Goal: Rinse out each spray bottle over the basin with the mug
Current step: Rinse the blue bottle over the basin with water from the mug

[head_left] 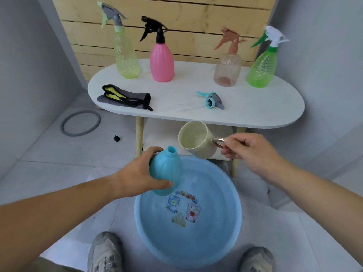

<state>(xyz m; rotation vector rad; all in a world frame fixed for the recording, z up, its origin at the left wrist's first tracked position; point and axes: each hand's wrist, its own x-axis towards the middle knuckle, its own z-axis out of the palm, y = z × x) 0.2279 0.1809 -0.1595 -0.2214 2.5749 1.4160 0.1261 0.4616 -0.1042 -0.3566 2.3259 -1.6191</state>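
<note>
Holds bottle point(167, 171) in left grip point(141, 177), fingers and thumb wrapped round the body, over the far left rim of the basin point(216, 242). Points the long axis up and slightly away, open neck point(172, 149) uppermost. Pinches the handle of the mug point(194, 140) in right grip point(253, 154), mouth tipped leftward, lower lip just right of and above the neck, not touching. Probably calls for a short leftward shift of the lip before pouring.
</note>
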